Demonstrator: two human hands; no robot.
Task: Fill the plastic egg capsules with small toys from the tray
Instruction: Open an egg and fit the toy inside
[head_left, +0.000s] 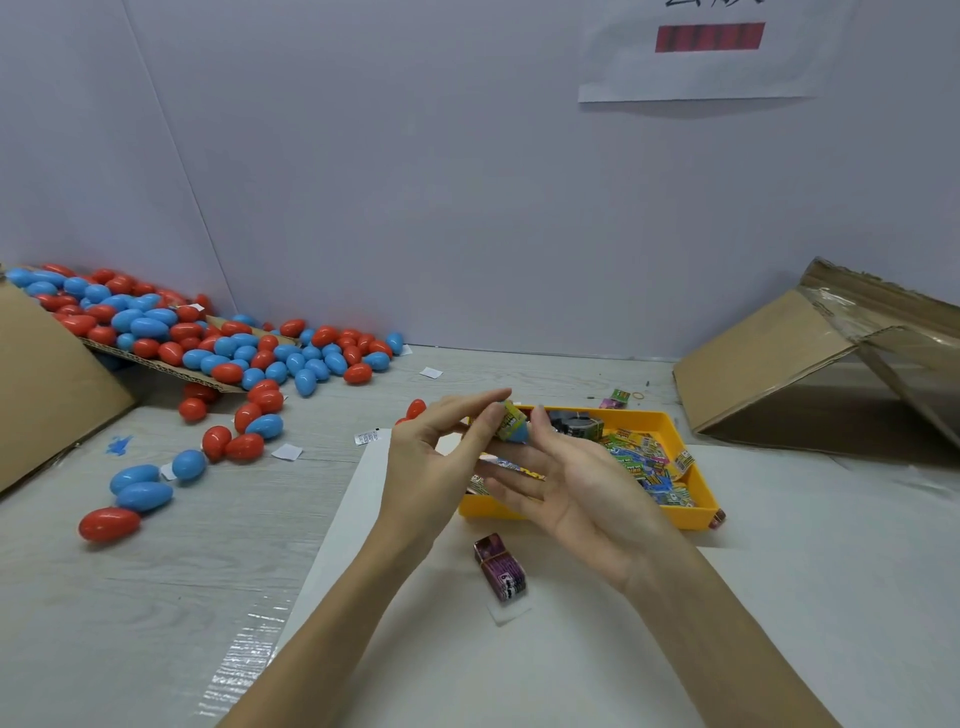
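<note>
Capsule (516, 435) between both hands (pinched)

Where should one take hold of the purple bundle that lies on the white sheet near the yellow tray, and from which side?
Judging by its pose, grip the purple bundle across its two long sides, at the middle where the rubber band wraps it. Come from above: it lies flat on the white sheet, clear of the yellow tray, and nothing stands beside it. The short ends would probably give a less steady pinch.
</note>
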